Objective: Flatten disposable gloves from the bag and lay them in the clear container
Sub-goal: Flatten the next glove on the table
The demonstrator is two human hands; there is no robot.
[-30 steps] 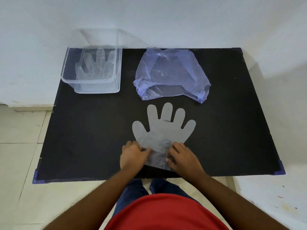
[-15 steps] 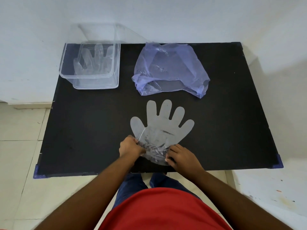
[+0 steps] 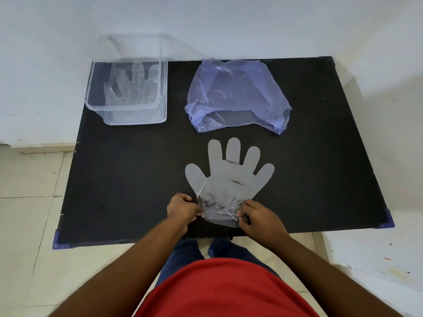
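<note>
A translucent disposable glove [image 3: 229,177] lies on the black table [image 3: 128,179], fingers spread and pointing away from me, its cuff crumpled and slightly raised. My left hand [image 3: 183,210] pinches the cuff's left edge and my right hand [image 3: 257,217] pinches its right edge. A thin purple plastic bag [image 3: 235,94] lies crumpled just beyond the glove. The clear container [image 3: 100,106] stands at the table's far left corner with at least one flattened glove [image 3: 132,88] lying inside.
The table backs onto a white wall [image 3: 206,24]. Purple corner guards [image 3: 389,219] mark its near corners. Pale floor tiles [image 3: 27,202] lie to the left and below the near edge.
My hands have closed on the two sides of the cuff and lifted it a little, wrinkling it. The view has shifted slightly.
</note>
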